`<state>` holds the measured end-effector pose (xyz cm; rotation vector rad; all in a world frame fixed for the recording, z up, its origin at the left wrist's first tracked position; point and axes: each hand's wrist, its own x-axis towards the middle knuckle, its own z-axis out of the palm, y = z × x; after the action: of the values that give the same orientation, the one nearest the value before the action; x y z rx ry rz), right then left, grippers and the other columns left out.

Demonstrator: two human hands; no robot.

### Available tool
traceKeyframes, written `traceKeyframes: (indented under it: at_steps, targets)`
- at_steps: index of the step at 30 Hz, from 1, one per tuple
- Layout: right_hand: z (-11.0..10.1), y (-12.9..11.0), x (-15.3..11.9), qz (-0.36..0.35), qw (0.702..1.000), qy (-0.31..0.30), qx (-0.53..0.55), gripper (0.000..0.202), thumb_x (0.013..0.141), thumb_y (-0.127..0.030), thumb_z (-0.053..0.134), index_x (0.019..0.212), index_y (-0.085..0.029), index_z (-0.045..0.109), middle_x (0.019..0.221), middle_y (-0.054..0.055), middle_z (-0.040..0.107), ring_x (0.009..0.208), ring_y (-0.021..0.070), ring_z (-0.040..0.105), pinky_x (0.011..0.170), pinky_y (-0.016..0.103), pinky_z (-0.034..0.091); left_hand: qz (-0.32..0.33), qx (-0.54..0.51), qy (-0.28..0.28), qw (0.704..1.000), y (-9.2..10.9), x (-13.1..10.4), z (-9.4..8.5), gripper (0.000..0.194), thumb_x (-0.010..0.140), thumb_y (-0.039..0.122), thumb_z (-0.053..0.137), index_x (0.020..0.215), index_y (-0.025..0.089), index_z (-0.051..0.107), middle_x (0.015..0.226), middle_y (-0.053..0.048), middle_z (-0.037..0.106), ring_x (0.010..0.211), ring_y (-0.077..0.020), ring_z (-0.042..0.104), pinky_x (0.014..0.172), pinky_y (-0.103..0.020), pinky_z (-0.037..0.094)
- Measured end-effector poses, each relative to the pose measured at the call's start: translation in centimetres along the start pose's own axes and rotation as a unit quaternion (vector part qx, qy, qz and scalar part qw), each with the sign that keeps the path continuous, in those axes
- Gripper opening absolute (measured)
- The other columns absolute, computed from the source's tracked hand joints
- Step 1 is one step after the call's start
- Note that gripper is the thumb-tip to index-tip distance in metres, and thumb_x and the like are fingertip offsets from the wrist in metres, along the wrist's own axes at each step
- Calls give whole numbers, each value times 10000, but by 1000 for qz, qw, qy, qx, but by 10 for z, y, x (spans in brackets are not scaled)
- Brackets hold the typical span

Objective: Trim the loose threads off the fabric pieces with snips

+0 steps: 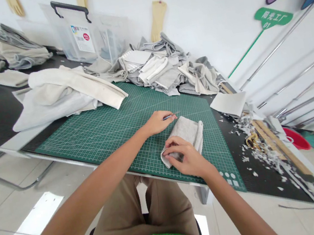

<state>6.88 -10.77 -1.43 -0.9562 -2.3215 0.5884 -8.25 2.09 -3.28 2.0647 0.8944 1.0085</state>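
- The left hand (157,123) is closed around a thin tool (168,117) (its exact kind is unclear), just beyond the cloth.
- The right hand (189,157) rests on the near end of the grey cloth (189,129), fingers curled; whether it grips, I cannot tell.
- The hands are apart.
- The cloth lies folded on the green mat (108,131).
- Behind: a fabric heap (160,66) and a clear bin (69,42).

Matt cloth piece (188,129), smooth plastic bin (67,42), wooden strips (282,145), glossy metal poles (288,84)
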Motion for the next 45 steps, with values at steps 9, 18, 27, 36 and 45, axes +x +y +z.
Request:
traceKeyframes:
  at_steps: [9,18,27,36,45]
  targets:
    - [2,1,5,10,1000,-2,12,65,821,-166,668,844,-210,711,977,52,583,935,183,571,855,356,485,-3,-2,-3,1000,0,0,0,357,913,401,482,1011,159,726,907,-25,722,824,-176,625,760,-261,440]
    - [1,-11,3,-52,989,-26,-139,164,882,-124,542,852,-198,685,1064,76,592,964,230,509,866,429,423,-4,-4,-3,1000,0,0,0,355,919,392,474,1027,163,723,942,-20,723,844,-170,625,785,-259,438]
    - [-5,-10,2,7,993,108,47,109,878,-192,590,830,-218,684,939,55,596,924,197,564,830,374,474,-5,-1,-4,1000,-1,0,0,340,914,384,478,1025,177,725,982,-20,734,876,-179,637,796,-261,439]
    - [-26,-18,-13,54,980,163,101,93,887,-248,596,830,-214,661,997,63,585,953,198,574,895,376,448,-8,12,-4,1000,-1,1,0,352,914,384,467,1027,178,729,948,-19,734,813,-169,617,787,-260,438]
    - [-103,-7,-69,106,915,388,-31,119,844,-314,641,804,-205,662,993,79,594,959,219,577,840,392,475,-19,22,-8,1000,0,0,-1,373,909,409,463,1028,176,729,911,-12,731,764,-166,595,701,-258,409]
